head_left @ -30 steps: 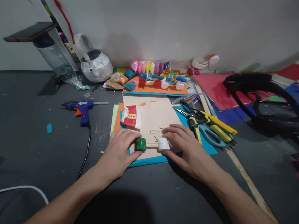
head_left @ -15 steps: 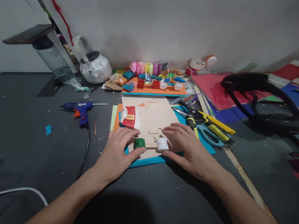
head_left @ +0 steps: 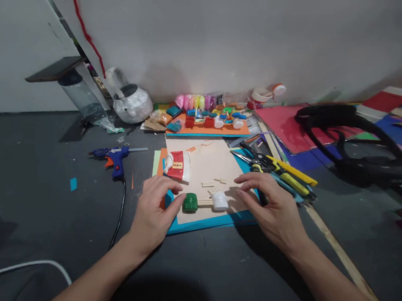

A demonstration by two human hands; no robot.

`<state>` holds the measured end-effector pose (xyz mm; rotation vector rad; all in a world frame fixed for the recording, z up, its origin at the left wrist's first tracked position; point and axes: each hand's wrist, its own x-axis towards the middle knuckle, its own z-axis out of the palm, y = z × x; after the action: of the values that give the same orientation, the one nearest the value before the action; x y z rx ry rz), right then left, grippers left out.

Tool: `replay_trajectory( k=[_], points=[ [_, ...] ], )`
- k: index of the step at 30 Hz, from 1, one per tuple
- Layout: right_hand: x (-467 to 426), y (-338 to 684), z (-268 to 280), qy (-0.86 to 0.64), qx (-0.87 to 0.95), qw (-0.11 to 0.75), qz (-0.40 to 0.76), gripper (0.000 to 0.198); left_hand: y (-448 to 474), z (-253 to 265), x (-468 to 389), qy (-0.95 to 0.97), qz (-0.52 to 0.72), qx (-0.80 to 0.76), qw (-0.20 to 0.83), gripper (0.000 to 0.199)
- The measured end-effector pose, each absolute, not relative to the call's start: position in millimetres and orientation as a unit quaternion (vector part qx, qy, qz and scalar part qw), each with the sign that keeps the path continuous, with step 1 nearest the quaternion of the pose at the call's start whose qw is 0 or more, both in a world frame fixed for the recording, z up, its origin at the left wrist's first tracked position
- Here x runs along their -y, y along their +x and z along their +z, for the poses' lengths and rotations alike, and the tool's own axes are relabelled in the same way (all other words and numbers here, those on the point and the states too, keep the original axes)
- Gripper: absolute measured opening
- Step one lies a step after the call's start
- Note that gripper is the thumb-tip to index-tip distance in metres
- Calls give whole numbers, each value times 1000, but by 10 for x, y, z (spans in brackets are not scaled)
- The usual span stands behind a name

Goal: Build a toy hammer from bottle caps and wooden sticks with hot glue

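Beside a green bottle cap (head_left: 190, 203) is my left hand (head_left: 158, 204), thumb and fingers apart and holding nothing; whether the thumb tip touches the cap I cannot tell. Thin wooden sticks (head_left: 205, 202) run from the green cap to a white bottle cap (head_left: 219, 201). To the right of the white cap, apart from it, my right hand (head_left: 268, 194) hovers open with nothing in it. Several short stick pieces (head_left: 208, 184) lie behind the caps on the beige sheet (head_left: 211, 154). A red and white cut paper cup (head_left: 179, 166) lies on its side beyond my left hand.
On the left lie a blue glue gun (head_left: 116, 158) with its cord and a blue paper scrap (head_left: 73, 183). Pliers (head_left: 257, 165) and a yellow cutter (head_left: 292, 170) are at the right. Clay packets (head_left: 194, 101), a silver kettle (head_left: 133, 102) and a black headband-like frame (head_left: 337, 132) stand farther out.
My right hand has drawn away to the right from the white cap. My left hand has shifted slightly left of the green cap. The whole view has moved a little.
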<state>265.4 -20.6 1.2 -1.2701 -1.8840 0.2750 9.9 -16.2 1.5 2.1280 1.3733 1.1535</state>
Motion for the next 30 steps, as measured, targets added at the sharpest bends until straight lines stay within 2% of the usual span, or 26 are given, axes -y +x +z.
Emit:
replay_trajectory(
  k=[4,6,11,15,20,30],
  points=[
    [231,2674,20,-498,747,426,111,16,105,-4,150,754,404,-484,183,26],
    [244,2685,20,-484,757,425,111,15,110,-6,149,763,397,-475,187,29],
    [251,2675,22,-500,744,432,94,6,137,-5,140,751,385,-501,195,19],
    [252,2654,27,-473,766,425,101,14,154,-15,131,722,389,-531,215,13],
    [252,2672,-25,-478,762,428,91,8,168,-83,110,706,418,-524,227,5],
    [224,2669,-109,-481,766,400,148,13,161,-203,36,679,472,-521,213,10]
  ],
)
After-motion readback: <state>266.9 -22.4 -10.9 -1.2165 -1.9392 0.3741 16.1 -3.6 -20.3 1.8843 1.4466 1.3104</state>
